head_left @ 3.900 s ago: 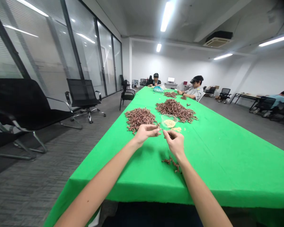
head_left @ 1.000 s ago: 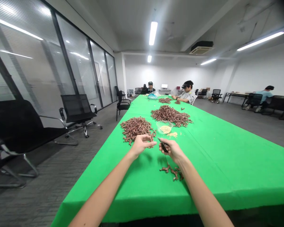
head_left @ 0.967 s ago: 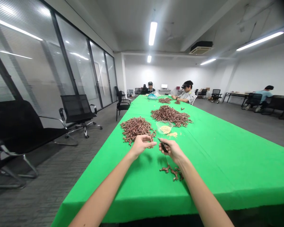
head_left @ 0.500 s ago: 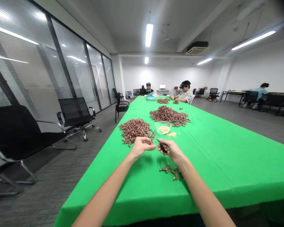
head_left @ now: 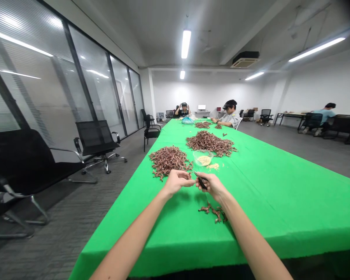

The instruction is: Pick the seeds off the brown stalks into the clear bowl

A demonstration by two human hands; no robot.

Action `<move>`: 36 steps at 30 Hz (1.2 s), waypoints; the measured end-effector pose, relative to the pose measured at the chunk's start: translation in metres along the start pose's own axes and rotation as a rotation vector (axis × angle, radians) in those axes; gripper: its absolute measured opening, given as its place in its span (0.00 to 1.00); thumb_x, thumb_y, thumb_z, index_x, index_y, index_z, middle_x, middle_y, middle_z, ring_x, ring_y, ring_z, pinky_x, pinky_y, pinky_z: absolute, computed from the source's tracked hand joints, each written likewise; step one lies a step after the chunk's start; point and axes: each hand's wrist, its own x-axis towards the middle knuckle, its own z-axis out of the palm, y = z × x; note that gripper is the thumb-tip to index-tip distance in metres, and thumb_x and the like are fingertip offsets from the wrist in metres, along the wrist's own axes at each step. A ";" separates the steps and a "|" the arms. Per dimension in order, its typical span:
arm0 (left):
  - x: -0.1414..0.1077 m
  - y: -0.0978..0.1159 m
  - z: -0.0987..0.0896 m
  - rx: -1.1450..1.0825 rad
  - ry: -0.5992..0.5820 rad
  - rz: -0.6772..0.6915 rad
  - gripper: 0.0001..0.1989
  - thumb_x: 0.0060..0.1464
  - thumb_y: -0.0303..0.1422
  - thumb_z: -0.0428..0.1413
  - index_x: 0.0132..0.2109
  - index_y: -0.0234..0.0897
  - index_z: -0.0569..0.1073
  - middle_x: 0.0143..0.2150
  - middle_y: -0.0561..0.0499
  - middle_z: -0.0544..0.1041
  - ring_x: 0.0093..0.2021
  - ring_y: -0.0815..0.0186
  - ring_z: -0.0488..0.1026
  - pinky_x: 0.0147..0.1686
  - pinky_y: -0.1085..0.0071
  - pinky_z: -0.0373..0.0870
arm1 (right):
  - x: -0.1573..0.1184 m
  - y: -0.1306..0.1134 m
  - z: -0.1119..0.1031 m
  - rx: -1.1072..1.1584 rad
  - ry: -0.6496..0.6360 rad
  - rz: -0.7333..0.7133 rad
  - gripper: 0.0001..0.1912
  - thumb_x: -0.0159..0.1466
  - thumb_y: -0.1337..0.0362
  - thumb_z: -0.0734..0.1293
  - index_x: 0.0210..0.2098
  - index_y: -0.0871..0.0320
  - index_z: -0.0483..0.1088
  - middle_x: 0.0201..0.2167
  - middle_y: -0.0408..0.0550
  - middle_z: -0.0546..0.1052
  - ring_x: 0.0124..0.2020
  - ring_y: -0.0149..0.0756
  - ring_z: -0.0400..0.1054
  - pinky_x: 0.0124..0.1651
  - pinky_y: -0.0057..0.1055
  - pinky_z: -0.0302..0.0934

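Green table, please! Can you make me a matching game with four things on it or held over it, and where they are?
Things:
1. black-handled tool
2. clear bowl
3. blue bag
4. few brown pieces

Places:
A. toward the far end of the green table
B. beside the right forearm
C. in the right hand
D. around pale bits

Pairs: 1-C, 2-D, 3-A, 4-B

The bowl point(head_left: 196, 158) stands right of the nearer pile point(head_left: 169, 161).

Office, mesh swivel chair point(head_left: 95, 134), glass partition point(head_left: 83, 74), monitor point(head_left: 202, 107)
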 end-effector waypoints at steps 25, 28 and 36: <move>-0.006 0.011 0.003 0.014 0.008 0.021 0.21 0.37 0.41 0.71 0.33 0.27 0.78 0.29 0.44 0.79 0.28 0.63 0.77 0.34 0.68 0.75 | 0.000 0.000 -0.002 0.029 -0.011 0.005 0.19 0.58 0.51 0.70 0.29 0.63 0.75 0.25 0.49 0.77 0.21 0.28 0.67 0.23 0.24 0.53; -0.005 0.013 0.004 -0.036 0.041 0.002 0.23 0.37 0.41 0.72 0.36 0.27 0.78 0.32 0.44 0.80 0.31 0.62 0.79 0.37 0.66 0.77 | 0.000 0.000 -0.003 0.028 -0.011 0.010 0.19 0.58 0.51 0.70 0.29 0.63 0.75 0.25 0.50 0.77 0.22 0.28 0.67 0.23 0.24 0.53; 0.000 0.009 0.004 -0.065 0.106 -0.058 0.25 0.38 0.42 0.71 0.38 0.27 0.75 0.34 0.41 0.80 0.30 0.57 0.81 0.35 0.62 0.79 | 0.000 0.000 -0.003 0.024 -0.013 0.007 0.18 0.59 0.51 0.70 0.29 0.63 0.75 0.25 0.50 0.78 0.22 0.28 0.68 0.24 0.25 0.54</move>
